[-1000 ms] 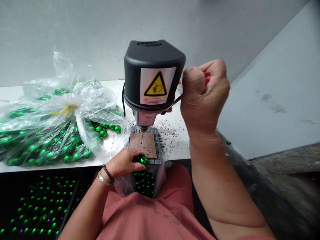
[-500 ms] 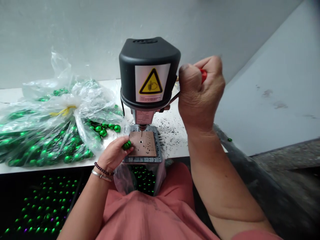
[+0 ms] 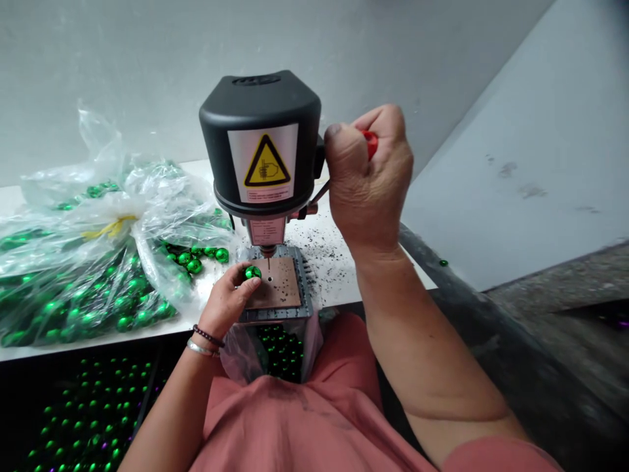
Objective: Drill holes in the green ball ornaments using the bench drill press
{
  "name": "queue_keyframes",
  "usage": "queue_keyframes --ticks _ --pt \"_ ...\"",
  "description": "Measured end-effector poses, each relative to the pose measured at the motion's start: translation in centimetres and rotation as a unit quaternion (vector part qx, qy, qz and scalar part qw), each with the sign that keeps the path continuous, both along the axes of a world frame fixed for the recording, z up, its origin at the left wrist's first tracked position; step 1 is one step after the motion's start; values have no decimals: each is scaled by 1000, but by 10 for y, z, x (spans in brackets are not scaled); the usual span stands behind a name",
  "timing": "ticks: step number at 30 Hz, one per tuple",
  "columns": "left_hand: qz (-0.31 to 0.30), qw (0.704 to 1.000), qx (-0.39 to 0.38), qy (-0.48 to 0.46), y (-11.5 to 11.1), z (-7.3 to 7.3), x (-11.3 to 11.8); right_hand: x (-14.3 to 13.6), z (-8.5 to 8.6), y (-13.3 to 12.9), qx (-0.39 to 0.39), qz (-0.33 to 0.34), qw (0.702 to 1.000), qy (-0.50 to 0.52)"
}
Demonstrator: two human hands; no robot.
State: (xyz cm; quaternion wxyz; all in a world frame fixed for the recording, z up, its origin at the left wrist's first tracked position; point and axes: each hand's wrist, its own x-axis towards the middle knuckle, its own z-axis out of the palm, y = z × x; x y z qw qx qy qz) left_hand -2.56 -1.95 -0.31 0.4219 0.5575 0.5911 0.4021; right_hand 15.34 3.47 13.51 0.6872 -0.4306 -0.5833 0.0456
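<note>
White tabletop (image 3: 339, 287) strewn with dark chips (image 3: 322, 259).
Green ball (image 3: 252, 272) is finger-pinched in left hand (image 3: 227, 298); red knob (image 3: 372, 143) is clasped by right fist (image 3: 369, 187).

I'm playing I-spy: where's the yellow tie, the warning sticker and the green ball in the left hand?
Yellow tie (image 3: 113, 227): head view, middle of the strip.
Warning sticker (image 3: 267, 165): head view, inside its triangle.
Green ball (image 3: 253, 271): head view, its uncovered shiny side.

A yellow hand-warning triangle (image 3: 268, 165) marks the black drill head (image 3: 260, 108).
</note>
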Motion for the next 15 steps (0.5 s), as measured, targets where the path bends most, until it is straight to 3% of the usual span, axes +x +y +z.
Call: queue_keyframes --ticks 5,15 --pt "-20 993 -86 -72 6 -4 6 1 -1 1 -8 4 1000 -1" --pt "-29 994 -27 105 17 -1 12 3 -1 1 -3 -2 1000 -7"
